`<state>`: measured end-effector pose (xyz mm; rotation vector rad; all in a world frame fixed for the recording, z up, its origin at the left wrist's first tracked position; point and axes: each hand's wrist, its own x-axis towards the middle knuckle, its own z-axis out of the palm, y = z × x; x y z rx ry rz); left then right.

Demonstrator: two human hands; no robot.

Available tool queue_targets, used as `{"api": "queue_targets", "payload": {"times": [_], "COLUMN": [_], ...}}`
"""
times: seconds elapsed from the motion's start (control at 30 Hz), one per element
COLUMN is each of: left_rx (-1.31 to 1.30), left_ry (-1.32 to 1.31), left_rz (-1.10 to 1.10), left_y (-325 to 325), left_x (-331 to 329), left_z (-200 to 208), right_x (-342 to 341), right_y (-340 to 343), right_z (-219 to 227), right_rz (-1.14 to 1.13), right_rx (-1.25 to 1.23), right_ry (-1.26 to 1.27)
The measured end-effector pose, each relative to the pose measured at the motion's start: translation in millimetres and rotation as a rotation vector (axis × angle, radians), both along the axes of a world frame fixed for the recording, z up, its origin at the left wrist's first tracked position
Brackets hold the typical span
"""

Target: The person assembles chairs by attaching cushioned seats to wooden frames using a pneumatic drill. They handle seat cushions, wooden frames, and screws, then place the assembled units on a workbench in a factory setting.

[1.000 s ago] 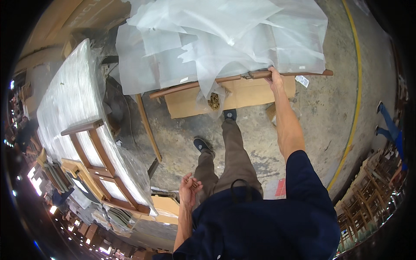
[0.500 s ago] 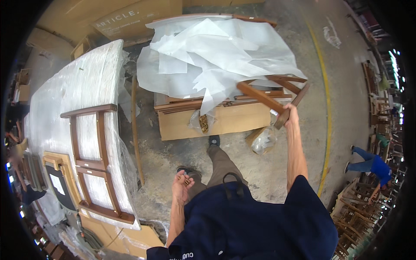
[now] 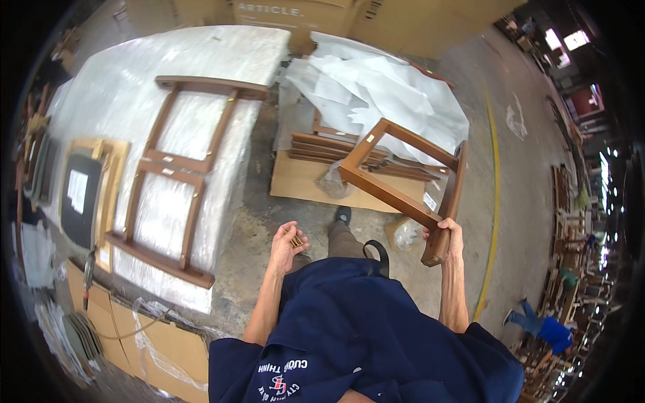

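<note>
My right hand (image 3: 454, 238) is closed round the lower corner of a brown wooden frame (image 3: 391, 195), which is lifted and tilted above the pile ahead of me. My left hand (image 3: 285, 247) is half curled and cradles several small brass-coloured fittings (image 3: 295, 240). To the left, two more brown wooden frames, a far one (image 3: 222, 127) and a near one (image 3: 193, 225), lie end to end on a plastic-wrapped surface (image 3: 144, 74). A clear bag of brass-coloured pieces (image 3: 331, 183) lies on the pile, partly behind the held frame.
White foam sheets (image 3: 379, 84) cover stacked wooden parts (image 3: 316, 148) on cardboard (image 3: 295, 178). A dark padded panel (image 3: 79, 195) and an air tool (image 3: 88, 275) are at far left. A yellow floor line (image 3: 495, 181) runs along the right. A person in blue (image 3: 555, 334) bends at far right.
My right hand has drawn the frame off the pile and toward me, turning it so its full outline shows. My view has swung left. My left hand still holds the fittings, now raised slightly.
</note>
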<state>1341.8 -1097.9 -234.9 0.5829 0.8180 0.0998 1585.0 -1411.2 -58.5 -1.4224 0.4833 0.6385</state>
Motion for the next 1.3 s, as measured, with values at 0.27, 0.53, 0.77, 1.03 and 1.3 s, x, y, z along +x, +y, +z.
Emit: {"api": "queue_targets", "payload": {"times": [0.27,0.53,0.77,1.03,1.3], "left_rx": [0.042,0.056,0.094,0.120,0.170], "left_ry": [-0.096,-0.047,0.026,0.039,0.122], "left_rz": [0.228,0.403,0.640,0.954,1.088], "left_y": [27.0,26.3,35.8,61.4,117.4], "left_x": [-96.0,-154.6,-188.6,-203.7,-152.9], "left_z": [23.6,27.1,47.2,60.4,74.1], "right_x": [-52.4,-113.3,-105.9,-100.0,-87.8], "right_y": [147.0,251.6,398.4,505.7,617.8], "right_z": [7.7,46.7,15.4,-69.0,-133.6], "right_rz": [0.246,0.611,0.744,1.032,1.244], "right_rx": [0.246,0.834,0.573,0.385,0.275], "right_ry": [-0.221,-0.257,-0.168,-0.192,0.205]}}
